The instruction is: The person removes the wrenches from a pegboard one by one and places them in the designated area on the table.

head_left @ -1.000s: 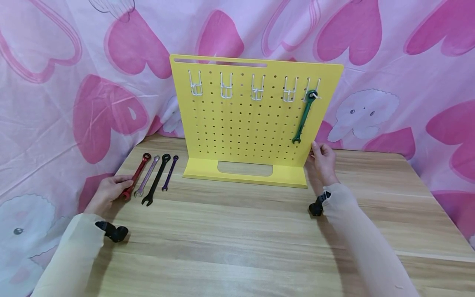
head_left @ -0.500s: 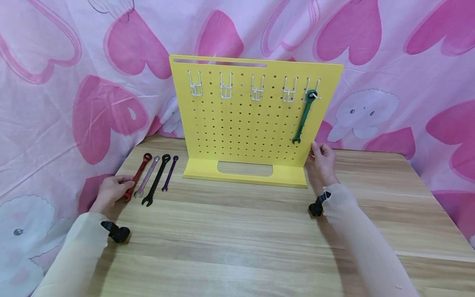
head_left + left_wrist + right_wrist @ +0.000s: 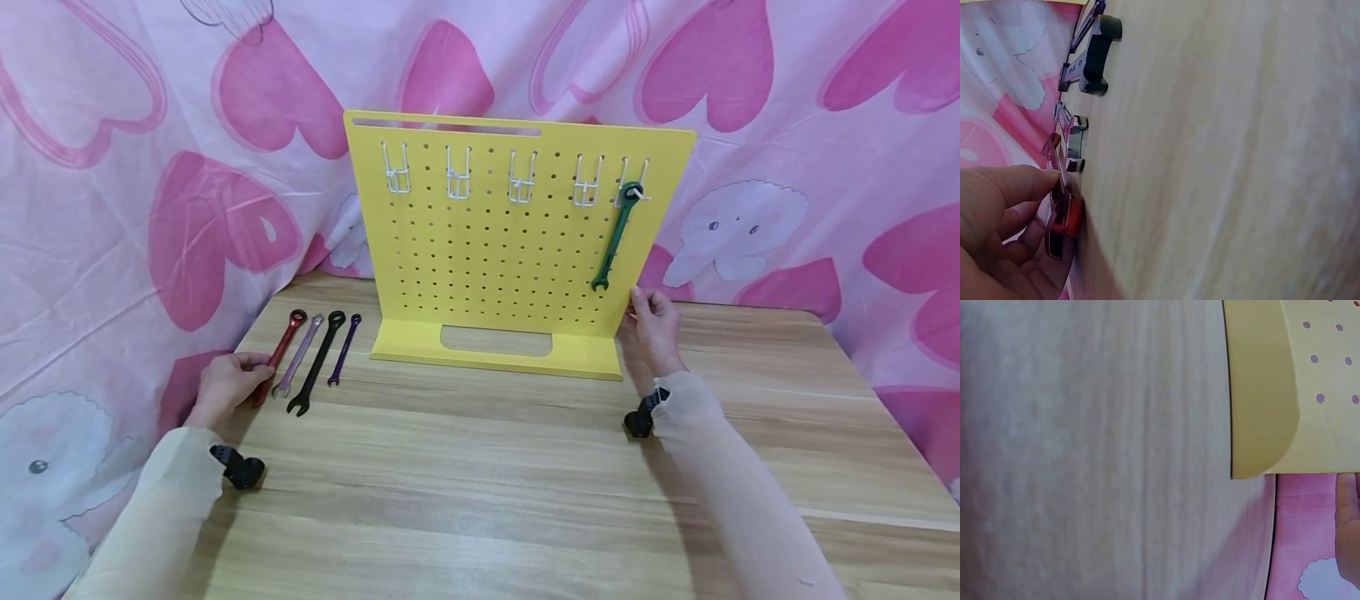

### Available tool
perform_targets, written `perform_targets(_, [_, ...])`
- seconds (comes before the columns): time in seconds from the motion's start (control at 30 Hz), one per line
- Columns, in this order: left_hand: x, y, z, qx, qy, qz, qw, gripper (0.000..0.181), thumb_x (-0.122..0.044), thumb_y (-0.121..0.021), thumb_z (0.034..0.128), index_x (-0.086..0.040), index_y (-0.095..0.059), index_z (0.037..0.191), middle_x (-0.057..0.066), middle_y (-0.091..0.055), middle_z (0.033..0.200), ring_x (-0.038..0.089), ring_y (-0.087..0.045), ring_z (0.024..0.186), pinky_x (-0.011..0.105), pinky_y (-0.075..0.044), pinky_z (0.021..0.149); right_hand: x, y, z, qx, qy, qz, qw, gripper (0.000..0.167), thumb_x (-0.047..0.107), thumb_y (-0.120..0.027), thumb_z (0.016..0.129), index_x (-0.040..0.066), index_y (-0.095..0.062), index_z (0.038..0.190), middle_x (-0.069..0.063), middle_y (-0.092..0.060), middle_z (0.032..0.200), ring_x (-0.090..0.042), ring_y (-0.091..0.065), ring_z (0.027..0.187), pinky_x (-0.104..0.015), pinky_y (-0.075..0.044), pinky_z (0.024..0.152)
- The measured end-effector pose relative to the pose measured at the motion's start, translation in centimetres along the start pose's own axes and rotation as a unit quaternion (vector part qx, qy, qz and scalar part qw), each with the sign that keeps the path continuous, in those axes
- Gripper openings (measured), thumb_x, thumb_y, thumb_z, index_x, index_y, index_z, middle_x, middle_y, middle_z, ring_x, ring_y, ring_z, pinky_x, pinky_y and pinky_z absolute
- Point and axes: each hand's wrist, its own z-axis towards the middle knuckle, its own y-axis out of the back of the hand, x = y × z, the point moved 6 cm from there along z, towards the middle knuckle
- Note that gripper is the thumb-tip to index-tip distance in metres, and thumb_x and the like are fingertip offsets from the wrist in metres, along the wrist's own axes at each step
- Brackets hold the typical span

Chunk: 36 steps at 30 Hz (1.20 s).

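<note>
My left hand (image 3: pixel 225 385) pinches the lower part of a red combination wrench (image 3: pixel 287 337) between thumb and fingers, at the left of the table. Close up in the left wrist view, the red wrench's end (image 3: pixel 1072 215) shows below the thumb; whether it touches the table I cannot tell. Beside it lie a pink wrench (image 3: pixel 302 354), a longer black wrench (image 3: pixel 318 362) and a small purple wrench (image 3: pixel 344 350). My right hand (image 3: pixel 657 329) grips the right edge of a yellow pegboard (image 3: pixel 495 267), some fingers hidden. On the board's rightmost hook hangs a green wrench (image 3: pixel 617 237).
White wire hooks (image 3: pixel 521 177) run in a row along the upper pegboard, which stands upright on its yellow base (image 3: pixel 405 343). Wooden tabletop (image 3: pixel 465 467) lies in front. A pink heart-patterned curtain (image 3: pixel 585 58) hangs behind and at the sides.
My left hand has shifted slightly to the right, and the lower end of the red wrench has moved a little right with it. The right hand and pegboard stay in place.
</note>
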Motion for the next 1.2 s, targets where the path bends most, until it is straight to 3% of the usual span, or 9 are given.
perform_targets(0.2, [0.2,0.0,0.0,-0.001,0.008,0.002,1.0000,0.033,-0.023,-0.064,0.0876,0.002,-0.066,0.110,0.008,-0.071,0.080,0.032,-0.055,0.093,0.038,-0.040,0.075,-0.1,0.0,0.0,0.002,0.003,0.002,1.0000,0.022,0.028,-0.055,0.092,0.006,-0.058,0.092,0.000,-0.059,0.089,-0.009,-0.060,0.084,-0.022,-0.056,0.076])
perform_targets(0.47, [0.0,0.2,-0.1,-0.007,-0.001,0.008,0.9999,0.033,-0.023,-0.065,0.0868,0.002,-0.067,0.109,0.005,-0.072,0.077,0.021,-0.054,0.080,0.027,-0.036,0.065,-0.2,0.1,0.1,-0.009,-0.007,-0.013,0.9998,0.022,0.029,-0.054,0.093,0.007,-0.058,0.092,0.001,-0.058,0.090,-0.009,-0.059,0.084,-0.024,-0.055,0.080])
perform_targets(0.9, [0.0,0.2,-0.2,-0.016,-0.008,0.011,0.9998,0.032,-0.022,-0.065,0.0864,0.002,-0.068,0.107,0.008,-0.072,0.079,0.024,-0.055,0.083,0.027,-0.035,0.067,0.0,-0.1,-0.1,-0.001,0.014,-0.004,0.9999,0.021,0.028,-0.055,0.093,0.007,-0.059,0.092,0.001,-0.059,0.089,-0.009,-0.060,0.085,-0.021,-0.055,0.076])
perform_targets(1.2, [0.3,0.1,-0.1,-0.013,0.005,0.001,0.9999,0.033,-0.024,-0.066,0.0872,0.001,-0.067,0.109,0.009,-0.072,0.082,0.026,-0.055,0.086,0.029,-0.035,0.065,1.2,-0.4,-1.0,0.008,0.003,0.013,0.9999,0.027,0.020,-0.053,0.095,-0.006,-0.054,0.099,-0.002,-0.058,0.089,-0.013,-0.059,0.086,-0.021,-0.055,0.076])
